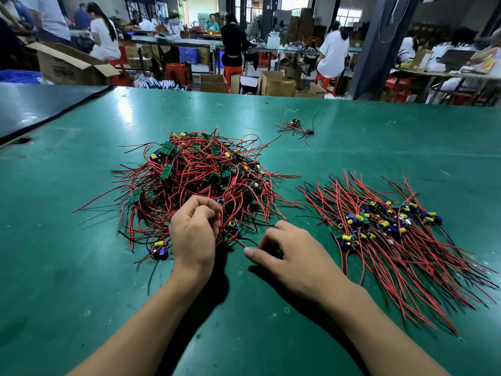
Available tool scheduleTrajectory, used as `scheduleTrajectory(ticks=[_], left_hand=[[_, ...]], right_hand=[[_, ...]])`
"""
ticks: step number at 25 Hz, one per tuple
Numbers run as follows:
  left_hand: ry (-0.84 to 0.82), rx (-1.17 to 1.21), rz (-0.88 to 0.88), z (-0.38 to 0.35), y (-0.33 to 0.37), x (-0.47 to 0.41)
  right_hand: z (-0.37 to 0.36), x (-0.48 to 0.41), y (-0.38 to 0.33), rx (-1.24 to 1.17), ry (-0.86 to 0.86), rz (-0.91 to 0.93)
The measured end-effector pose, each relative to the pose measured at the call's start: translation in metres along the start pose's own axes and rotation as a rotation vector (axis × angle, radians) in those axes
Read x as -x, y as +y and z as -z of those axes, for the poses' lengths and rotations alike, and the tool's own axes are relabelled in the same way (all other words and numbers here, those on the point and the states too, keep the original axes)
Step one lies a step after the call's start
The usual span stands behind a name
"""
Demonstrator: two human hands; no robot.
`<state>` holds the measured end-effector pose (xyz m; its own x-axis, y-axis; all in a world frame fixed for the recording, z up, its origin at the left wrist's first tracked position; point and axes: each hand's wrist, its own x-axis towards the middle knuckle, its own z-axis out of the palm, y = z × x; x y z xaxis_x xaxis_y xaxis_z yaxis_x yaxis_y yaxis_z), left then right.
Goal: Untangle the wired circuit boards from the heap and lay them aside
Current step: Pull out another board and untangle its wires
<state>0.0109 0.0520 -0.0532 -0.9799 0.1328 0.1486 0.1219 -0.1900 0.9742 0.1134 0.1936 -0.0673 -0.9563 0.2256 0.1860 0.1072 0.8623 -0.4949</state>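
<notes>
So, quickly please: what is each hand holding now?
Left hand: pinches red wires of the heap.
Right hand: fingers curled, grip cannot be told.

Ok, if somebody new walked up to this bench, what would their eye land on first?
First the tangled heap of red-wired circuit boards in the middle of the green table, with the left hand curled round red wires at its near edge. Then the combed-out row of boards to the right, wires all running roughly one way, and the right hand between the two piles.
</notes>
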Motion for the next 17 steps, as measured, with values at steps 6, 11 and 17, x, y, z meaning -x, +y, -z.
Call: scheduleTrajectory(ticks=[6, 11, 17], left_hand=[[-0.064, -0.305, -0.332, 0.000, 0.000, 0.007], [-0.404, -0.795, -0.563, -0.007, 0.003, 0.026], [-0.565, -1.042, -0.546, -0.006, -0.005, 0.020]], right_hand=[[0.002, 0.000, 0.000, 0.062, 0.067, -0.104], [0.004, -0.006, 0.011, 0.169, 0.176, -0.256], [0.026, -0.010, 0.030, 0.097, 0.402, -0.393]])
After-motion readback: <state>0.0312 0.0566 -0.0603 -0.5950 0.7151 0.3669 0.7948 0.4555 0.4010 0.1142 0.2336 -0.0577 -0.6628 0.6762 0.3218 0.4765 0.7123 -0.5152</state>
